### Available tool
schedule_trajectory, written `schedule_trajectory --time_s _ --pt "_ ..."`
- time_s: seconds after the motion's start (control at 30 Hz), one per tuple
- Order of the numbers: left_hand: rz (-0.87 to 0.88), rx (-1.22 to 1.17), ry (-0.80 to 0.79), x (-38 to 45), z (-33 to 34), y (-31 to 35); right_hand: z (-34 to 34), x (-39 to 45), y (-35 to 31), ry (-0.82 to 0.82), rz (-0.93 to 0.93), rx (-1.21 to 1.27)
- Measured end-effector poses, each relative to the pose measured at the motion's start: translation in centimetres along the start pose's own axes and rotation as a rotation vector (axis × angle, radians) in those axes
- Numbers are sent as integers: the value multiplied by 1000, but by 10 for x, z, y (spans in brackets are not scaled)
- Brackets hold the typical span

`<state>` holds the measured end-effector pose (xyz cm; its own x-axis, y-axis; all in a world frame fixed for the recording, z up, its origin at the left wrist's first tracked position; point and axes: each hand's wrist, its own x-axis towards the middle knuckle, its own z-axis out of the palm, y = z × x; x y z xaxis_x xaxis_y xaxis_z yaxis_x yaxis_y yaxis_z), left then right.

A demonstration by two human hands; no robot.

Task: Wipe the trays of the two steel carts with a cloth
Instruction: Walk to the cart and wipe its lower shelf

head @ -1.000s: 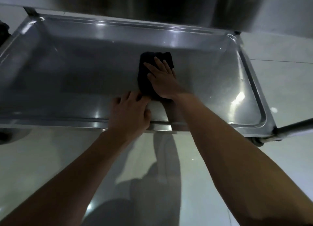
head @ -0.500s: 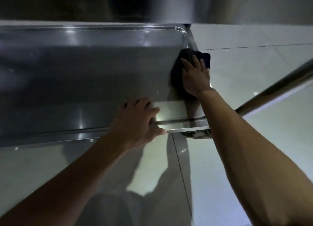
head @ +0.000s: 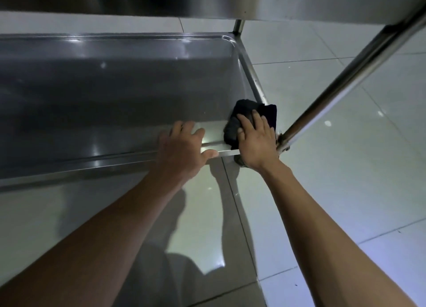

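Sliding toward six o'clock since a moment ago, the right hand (head: 255, 141), fingers flat and slightly spread, is pressing the cloth (head: 244, 120) into the tray (head: 115, 99)'s near-right corner; the left hand (head: 182, 150), fingers curled, is gripping the rim, finishing this end.

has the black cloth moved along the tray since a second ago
Yes. The black cloth under the right hand went from mid-tray to the tray's right rim, then toward the near right corner by the cart post.

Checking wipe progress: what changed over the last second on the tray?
The right hand slid the dark cloth from mid-tray to the tray's right edge, then back along that edge to the near right corner, where a corner of it overhangs the rim. Unchanged: fingers flat on the cloth, and the left hand holds the near rim of the steel tray, only shifting along it.
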<state>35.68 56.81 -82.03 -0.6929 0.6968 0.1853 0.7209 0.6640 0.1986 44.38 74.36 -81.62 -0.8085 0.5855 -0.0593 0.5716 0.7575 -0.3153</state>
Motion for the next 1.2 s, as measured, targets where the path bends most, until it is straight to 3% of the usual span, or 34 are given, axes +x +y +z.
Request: schedule_trajectory --time_s 0.13,0.27,0.37,0.53,0.7,0.9,1.03,1.2 --pt "73 -8 77 -20 -15 -16 -3 -15 -6 -13 33 12" --pt "0 64 17 -46 -34 -58 2 -27 -19 26 20 30" --pt "-84 50 -40 -58 -45 -76 16 -40 -47 43 -68 63" --pt "-32 135 -72 -50 -59 -77 46 -63 -110 -9 -269 21" --pt "-157 139 -145 -73 -82 -125 60 -77 -141 -45 -356 -49" --pt "-364 68 -41 -118 -98 -181 81 -93 -192 -37 -503 -169" --pt "-382 156 -128 -141 -109 -202 103 -101 -240 -35 -597 -214" --pt "-483 131 -90 -167 -126 -229 121 -112 -289 -6 -670 -246"
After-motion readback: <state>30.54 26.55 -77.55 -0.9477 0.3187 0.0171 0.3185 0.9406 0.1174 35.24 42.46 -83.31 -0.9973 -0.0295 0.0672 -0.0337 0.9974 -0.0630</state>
